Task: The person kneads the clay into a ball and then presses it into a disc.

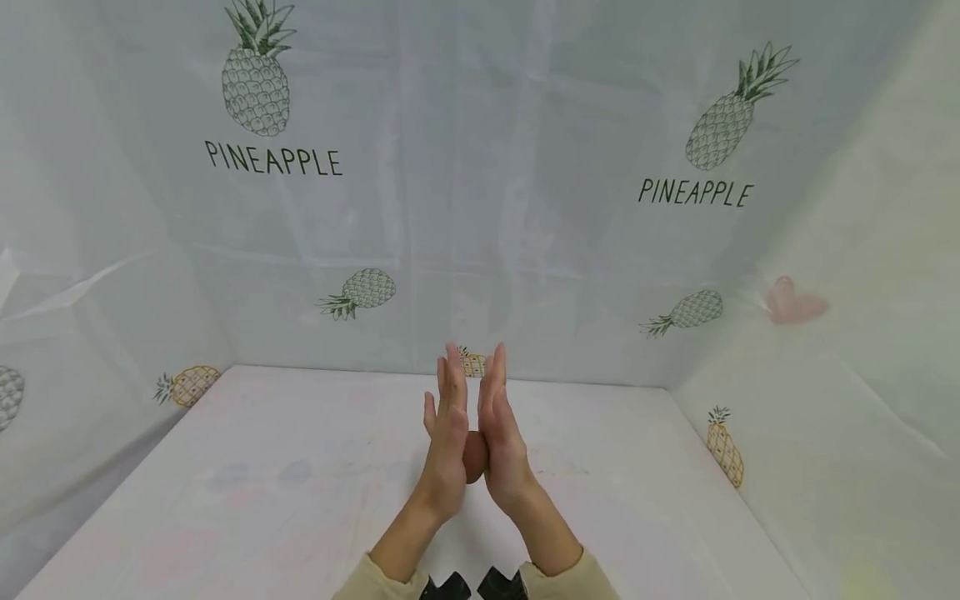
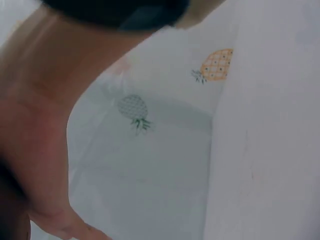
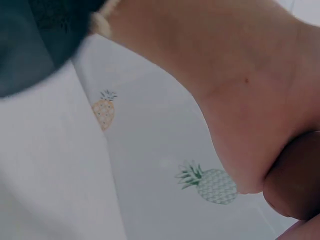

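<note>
Reddish-brown, the small ball (image 1: 474, 457) sat pressed between the flat, straight-fingered left hand (image 1: 448, 433) and right hand (image 1: 501, 433) above the table's (image 1: 300, 467) middle, where even palm pressure seemed wise.

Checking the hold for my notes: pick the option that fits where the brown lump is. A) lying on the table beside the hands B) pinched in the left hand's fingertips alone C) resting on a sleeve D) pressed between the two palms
D: the brown lump sits between the palms of the left hand and right hand, fingers straight, above the table.
</note>
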Tool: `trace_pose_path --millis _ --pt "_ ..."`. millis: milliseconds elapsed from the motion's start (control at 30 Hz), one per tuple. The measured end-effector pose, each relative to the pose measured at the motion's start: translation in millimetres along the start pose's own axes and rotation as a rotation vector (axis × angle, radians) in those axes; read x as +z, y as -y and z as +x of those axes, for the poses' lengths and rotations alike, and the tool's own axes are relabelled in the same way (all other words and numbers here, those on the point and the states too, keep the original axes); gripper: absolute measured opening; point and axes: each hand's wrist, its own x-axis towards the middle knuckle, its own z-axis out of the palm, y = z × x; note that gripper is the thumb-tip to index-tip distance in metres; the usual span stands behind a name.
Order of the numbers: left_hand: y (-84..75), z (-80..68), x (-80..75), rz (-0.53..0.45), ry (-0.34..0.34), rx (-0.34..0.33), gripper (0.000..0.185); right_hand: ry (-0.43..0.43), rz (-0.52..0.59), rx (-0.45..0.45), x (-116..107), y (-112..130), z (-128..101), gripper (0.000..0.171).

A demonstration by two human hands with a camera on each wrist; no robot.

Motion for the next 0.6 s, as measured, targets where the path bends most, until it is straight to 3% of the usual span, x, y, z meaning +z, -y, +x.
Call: trace_pose_path --millis 133,267,600 --pt "4.1 3.7 -8.6 -0.072 -0.010 -0.069 0.065 0.015 -0.030 -0.009 6 -1 -3 0.061" --pt "7.4 4.7 -12.1 -0.074 -0.023 -0.089 0.065 0.030 -0.044 -0.022 10 4 -6 0.062" --pt "9.7 -0.1 4.1 -0.076 0.048 -0.093 0.064 -0.015 -0.099 -0.160 0 21 -7 0.064"
